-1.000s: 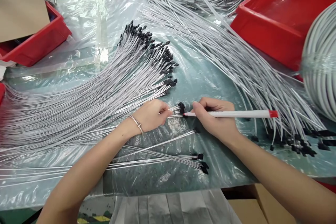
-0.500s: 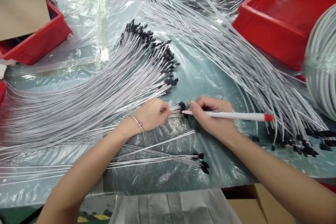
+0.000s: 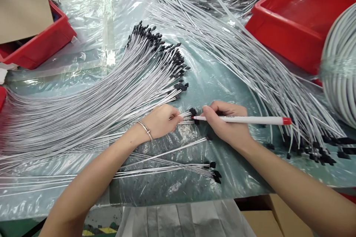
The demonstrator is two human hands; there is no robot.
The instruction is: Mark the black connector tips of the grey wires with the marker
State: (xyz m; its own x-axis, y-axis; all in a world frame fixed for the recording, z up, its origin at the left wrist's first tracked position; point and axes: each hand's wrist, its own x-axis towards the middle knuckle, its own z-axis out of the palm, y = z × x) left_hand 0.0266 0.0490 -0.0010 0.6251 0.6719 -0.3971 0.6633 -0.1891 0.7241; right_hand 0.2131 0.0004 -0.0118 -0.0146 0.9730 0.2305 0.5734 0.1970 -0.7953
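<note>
Several thin grey cables (image 3: 185, 115) are pinched in my left hand (image 3: 164, 121), close to their black connectors (image 3: 193, 112). My right hand (image 3: 228, 120) grips a white marker pen (image 3: 250, 120) with a red end cap, its red tip pointing left at the cables beside the connectors. Whether the tip touches a cable I cannot tell. Behind and left of my left hand spreads a large bundle of grey cables (image 3: 91, 107) with black connectors at its far end. Nearer the table edge lie several loose cables (image 3: 167, 168) with black ends.
A second cable bundle (image 3: 250, 59) runs across the right side, its black ends near my right forearm. Red bins stand at the right (image 3: 289, 33) and left (image 3: 41, 46). A coil of grey cable (image 3: 340, 66) sits at the right edge. Clear plastic film covers the table (image 3: 133, 192).
The marker pen and my right hand have shifted very slightly, with the pen's capped end a little farther right and higher. My left hand stays on the cables.
</note>
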